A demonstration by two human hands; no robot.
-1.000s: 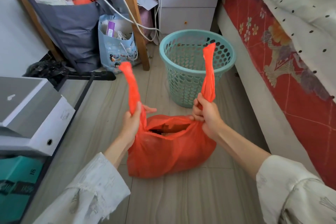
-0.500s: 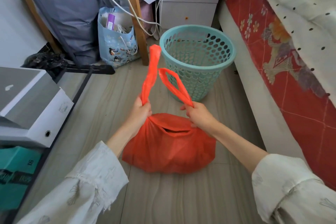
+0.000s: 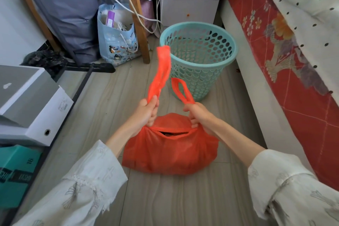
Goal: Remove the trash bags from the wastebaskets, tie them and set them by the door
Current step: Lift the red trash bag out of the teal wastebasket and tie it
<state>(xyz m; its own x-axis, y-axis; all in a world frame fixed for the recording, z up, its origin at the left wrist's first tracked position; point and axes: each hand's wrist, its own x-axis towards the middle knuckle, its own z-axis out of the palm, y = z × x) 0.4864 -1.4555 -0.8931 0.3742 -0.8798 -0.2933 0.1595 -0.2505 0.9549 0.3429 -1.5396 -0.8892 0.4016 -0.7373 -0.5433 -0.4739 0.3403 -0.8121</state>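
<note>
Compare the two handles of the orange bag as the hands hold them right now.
The left handle stands long and nearly straight above the left hand; the right handle sticks up less above the right hand. The left handle's strips lie pressed together; the right handle gapes as an open loop. Both are orange, gripped at the base, not yet knotted, and the orange bag rests on the floor.

The orange trash bag (image 3: 170, 152) sits on the floor (image 3: 113, 101), mouth gaping a little. The left hand (image 3: 146, 112) grips one handle, which stands up tall; the right hand (image 3: 199, 113) grips the other, a short loop. Just behind them stands the teal wastebasket (image 3: 198, 60), beside the bed (image 3: 275, 42).
</note>
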